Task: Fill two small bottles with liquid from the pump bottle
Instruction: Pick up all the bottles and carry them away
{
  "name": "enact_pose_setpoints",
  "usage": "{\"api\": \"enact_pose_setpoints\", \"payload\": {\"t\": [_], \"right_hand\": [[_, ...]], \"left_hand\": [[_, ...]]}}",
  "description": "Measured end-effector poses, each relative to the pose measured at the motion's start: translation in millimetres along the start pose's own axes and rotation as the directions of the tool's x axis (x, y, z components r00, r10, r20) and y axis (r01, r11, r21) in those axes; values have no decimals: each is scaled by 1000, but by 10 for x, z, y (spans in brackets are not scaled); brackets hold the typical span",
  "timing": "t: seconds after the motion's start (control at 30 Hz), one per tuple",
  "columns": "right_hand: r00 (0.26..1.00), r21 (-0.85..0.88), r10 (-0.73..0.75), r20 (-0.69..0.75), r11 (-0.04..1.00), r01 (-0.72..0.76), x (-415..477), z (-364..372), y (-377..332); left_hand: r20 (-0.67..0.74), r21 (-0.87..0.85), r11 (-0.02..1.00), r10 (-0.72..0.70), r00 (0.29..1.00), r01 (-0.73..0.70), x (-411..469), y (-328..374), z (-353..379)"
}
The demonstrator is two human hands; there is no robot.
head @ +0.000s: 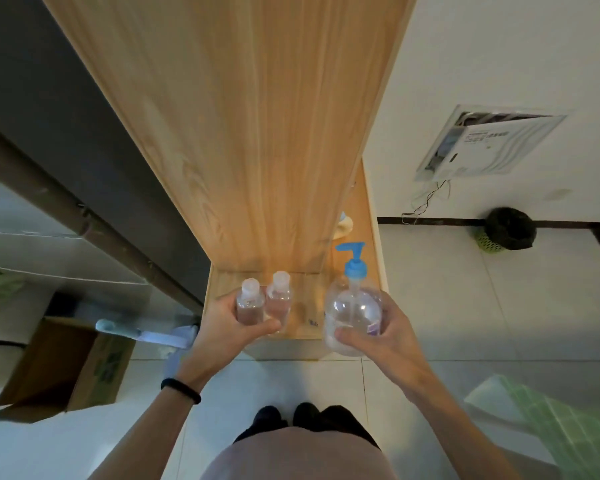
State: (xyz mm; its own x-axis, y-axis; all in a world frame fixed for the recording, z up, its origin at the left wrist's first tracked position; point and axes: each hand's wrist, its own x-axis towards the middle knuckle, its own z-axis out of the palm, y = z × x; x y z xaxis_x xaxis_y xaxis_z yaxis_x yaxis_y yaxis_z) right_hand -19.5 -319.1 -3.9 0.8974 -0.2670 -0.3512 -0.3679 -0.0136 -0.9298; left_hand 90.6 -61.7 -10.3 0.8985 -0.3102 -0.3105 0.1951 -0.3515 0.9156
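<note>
Left hand (pixel 222 318) grips two small bottles (pixel 264 301) side by side. Right hand (pixel 378 336) grips the pump bottle (pixel 352 306), right of them.

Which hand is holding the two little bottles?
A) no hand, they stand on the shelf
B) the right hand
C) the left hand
C: the left hand grips both small bottles side by side, while the right hand holds the pump bottle with the blue top.
</note>
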Motion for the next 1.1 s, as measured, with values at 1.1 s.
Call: {"api": "enact_pose_setpoints", "payload": {"t": [1.1], "right_hand": [[991, -438, -126, 47, 889, 134, 656, -50, 42]], "left_hand": [[4, 185, 977, 107, 994, -106, 587, -166, 123]]}}
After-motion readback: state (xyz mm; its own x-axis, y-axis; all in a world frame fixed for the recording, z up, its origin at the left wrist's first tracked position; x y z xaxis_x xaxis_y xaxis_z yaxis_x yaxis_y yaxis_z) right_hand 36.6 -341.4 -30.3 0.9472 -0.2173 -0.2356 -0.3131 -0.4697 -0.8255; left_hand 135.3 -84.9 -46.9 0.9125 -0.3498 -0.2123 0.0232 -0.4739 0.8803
